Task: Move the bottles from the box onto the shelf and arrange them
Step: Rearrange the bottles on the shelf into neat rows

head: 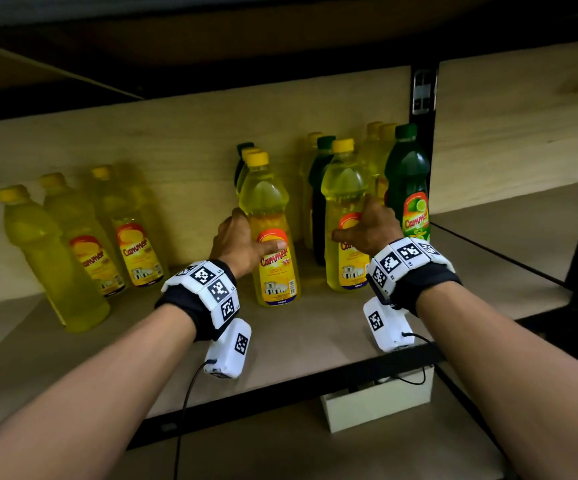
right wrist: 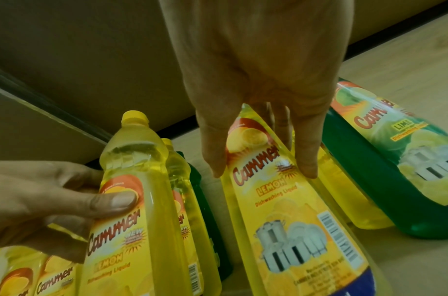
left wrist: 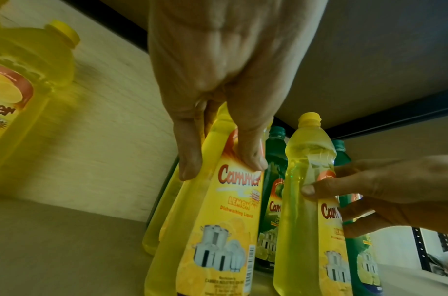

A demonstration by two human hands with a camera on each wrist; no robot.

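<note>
Two yellow lemon dish-liquid bottles stand upright on the wooden shelf (head: 315, 341). My left hand (head: 246, 239) grips the left bottle (head: 275, 282) around its label, thumb across the front. My right hand (head: 367, 230) grips the right bottle (head: 344, 188) the same way. In the left wrist view my left hand (left wrist: 217, 100) wraps the near bottle (left wrist: 225, 220), and the right hand (left wrist: 369, 190) holds the other bottle (left wrist: 306, 160). The right wrist view has my right hand (right wrist: 255, 100) on its bottle (right wrist: 281, 210) and my left hand (right wrist: 53, 200) on the other bottle (right wrist: 131, 160).
Three yellow bottles (head: 83, 244) stand at the shelf's left. More yellow and dark green bottles are packed behind both held ones. A green lime bottle (head: 408, 188) stands right of my right hand, by the black upright post (head: 422, 98). A white box (head: 377, 400) sits below the shelf edge.
</note>
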